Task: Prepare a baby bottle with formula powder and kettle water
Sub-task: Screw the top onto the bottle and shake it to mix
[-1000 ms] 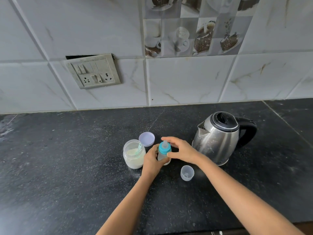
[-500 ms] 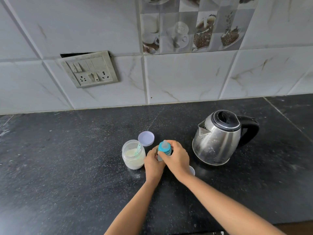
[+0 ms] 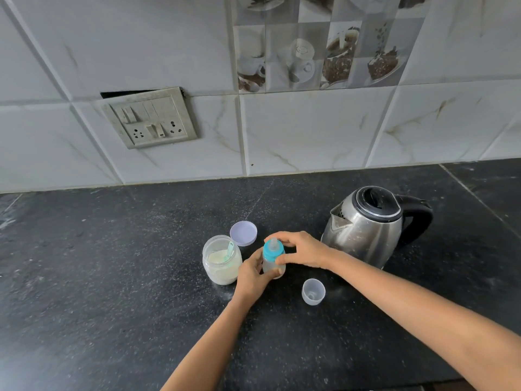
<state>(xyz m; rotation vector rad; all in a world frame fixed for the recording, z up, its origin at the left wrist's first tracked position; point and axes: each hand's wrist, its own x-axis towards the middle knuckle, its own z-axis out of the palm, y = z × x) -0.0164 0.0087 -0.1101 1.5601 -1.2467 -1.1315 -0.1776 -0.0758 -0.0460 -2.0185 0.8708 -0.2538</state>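
Note:
A small baby bottle [image 3: 273,259] with a teal collar and clear teat stands upright on the black counter [image 3: 112,277]. My left hand [image 3: 252,275] grips its clear body from the left. My right hand [image 3: 303,251] pinches the teal collar with thumb and fingers. An open jar of pale formula powder [image 3: 222,261] with a green scoop inside stands just left of the bottle. A steel kettle [image 3: 369,230] with a black lid and handle stands to the right, spout facing left.
The jar's lilac lid [image 3: 243,233] lies top down behind the jar. The bottle's clear cap [image 3: 313,291] sits mouth up in front of the kettle. A tiled wall with a switch and socket plate [image 3: 150,118] rises behind the counter.
My right hand has shifted from covering the bottle top to pinching the collar from the right, uncovering the clear cap. The bottle stays in place in my left hand.

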